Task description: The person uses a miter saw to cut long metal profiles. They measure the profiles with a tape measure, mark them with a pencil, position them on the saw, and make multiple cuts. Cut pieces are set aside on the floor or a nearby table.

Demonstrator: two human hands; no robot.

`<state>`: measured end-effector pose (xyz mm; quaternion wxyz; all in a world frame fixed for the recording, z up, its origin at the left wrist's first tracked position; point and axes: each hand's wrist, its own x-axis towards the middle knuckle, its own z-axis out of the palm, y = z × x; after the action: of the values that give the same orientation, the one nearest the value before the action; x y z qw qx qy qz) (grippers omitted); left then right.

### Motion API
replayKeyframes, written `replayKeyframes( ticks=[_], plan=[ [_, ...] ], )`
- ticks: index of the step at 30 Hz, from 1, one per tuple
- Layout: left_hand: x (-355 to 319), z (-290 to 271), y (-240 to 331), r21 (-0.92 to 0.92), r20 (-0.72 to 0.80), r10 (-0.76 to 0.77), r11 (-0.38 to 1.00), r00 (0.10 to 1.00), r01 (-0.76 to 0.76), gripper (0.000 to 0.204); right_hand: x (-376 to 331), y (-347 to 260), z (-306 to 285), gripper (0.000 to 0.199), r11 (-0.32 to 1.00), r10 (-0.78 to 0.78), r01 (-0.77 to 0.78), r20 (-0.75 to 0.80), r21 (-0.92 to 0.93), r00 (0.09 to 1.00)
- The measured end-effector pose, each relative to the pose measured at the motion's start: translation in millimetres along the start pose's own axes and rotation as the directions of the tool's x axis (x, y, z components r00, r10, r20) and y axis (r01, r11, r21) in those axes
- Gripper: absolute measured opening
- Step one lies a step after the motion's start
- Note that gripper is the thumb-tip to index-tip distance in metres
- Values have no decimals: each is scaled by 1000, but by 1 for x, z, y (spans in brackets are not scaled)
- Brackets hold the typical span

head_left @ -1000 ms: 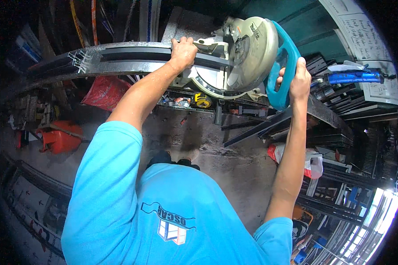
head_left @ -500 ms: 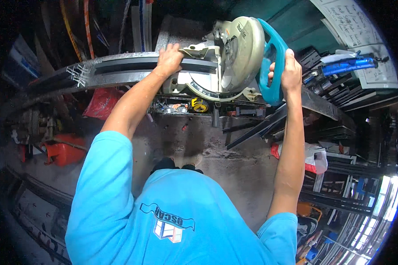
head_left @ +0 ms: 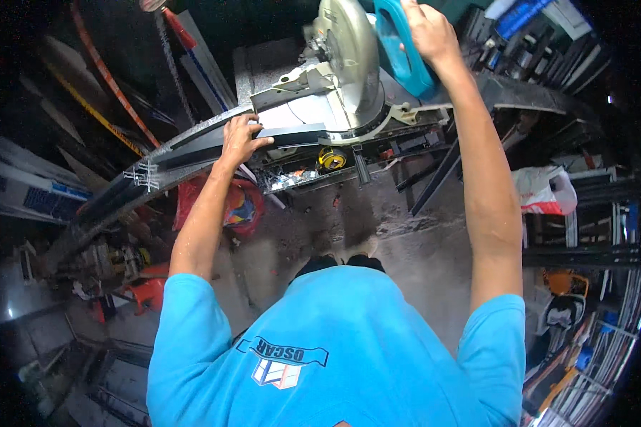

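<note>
A mitre saw (head_left: 350, 60) with a pale guard and a teal handle (head_left: 408, 53) stands at the far side of the view. My right hand (head_left: 432, 32) is closed round that handle, its fingertips partly hidden behind it. A dark, long metal profile (head_left: 292, 135) lies across the saw's base, its right end near the blade and a little apart from the fence (head_left: 295, 87). My left hand (head_left: 242, 141) grips this profile left of the saw, thumb toward the blade and fingers over the far side. The blade's lower edge cannot be made out.
A long metal bench rail (head_left: 107, 203) runs left from the saw. Below the saw, a shelf holds a yellow tape measure (head_left: 331, 159) and scraps. A red bag (head_left: 242, 206) hangs at left. Stacked dark profiles (head_left: 577, 60) and a white-red bag (head_left: 545, 188) are at right.
The view has shifted. The profile has come away from the fence toward me, held by my left hand. The saw's handle, in my right hand, sits higher over the base.
</note>
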<state>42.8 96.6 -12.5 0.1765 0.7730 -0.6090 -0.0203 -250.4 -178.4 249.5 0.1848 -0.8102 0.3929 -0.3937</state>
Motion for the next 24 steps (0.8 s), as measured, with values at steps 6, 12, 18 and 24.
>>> replayKeyframes(
  ticks=[6,12,18,24],
  plan=[
    [2,4,4,-7,-38,-7,1000,999,7,48,-60,-18,-25,48,980,-164,186,-258,63,952],
    [12,8,43,122,-72,-213,968,974,221,50,-121,111,-36,35,993,-50,71,-214,90,976],
    [20,12,78,89,-307,-241,956,920,280,39,-208,196,15,26,967,251,-222,319,-125,914],
    [-37,80,166,-100,-5,-209,973,978,208,61,-252,143,72,19,900,45,-242,474,364,880]
  ],
)
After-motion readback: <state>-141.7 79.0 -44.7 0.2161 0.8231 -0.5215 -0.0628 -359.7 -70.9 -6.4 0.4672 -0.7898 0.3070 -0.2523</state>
